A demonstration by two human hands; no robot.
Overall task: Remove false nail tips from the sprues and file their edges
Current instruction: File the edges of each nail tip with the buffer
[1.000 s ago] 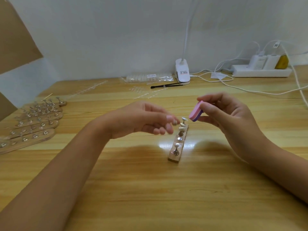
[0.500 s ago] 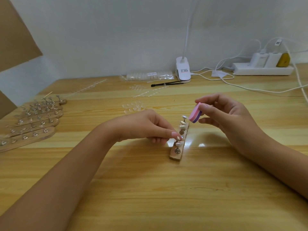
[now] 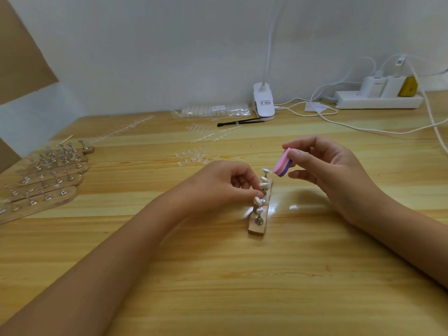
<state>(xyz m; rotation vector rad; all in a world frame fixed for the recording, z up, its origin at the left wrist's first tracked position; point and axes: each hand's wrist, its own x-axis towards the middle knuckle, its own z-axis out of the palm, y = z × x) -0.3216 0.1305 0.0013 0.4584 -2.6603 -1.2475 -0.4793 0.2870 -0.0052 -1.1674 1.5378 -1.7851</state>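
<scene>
Pinching a pearly nail tip [image 3: 257, 200] on its metal peg, your left hand [image 3: 225, 187] is curling its fingers over the wooden holder strip [image 3: 258, 229] mid-tabletop [image 3: 242, 287]. At the strip's 1 o'clock, your right hand [image 3: 324, 170] is gripping a pink-and-purple buffer block [image 3: 282, 166] between thumb and fingers. Loose clear tips [image 3: 191, 157] are lying at your left hand's 11 o'clock.

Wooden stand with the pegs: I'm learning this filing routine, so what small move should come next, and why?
Probably lift the pinched peg off the wooden stand and bring it up to the buffer block. The left hand pinches that tipped peg mid-row with its fingertips, while the right hand holds the pink and purple block just above the stand's far end, touching no peg.
</scene>
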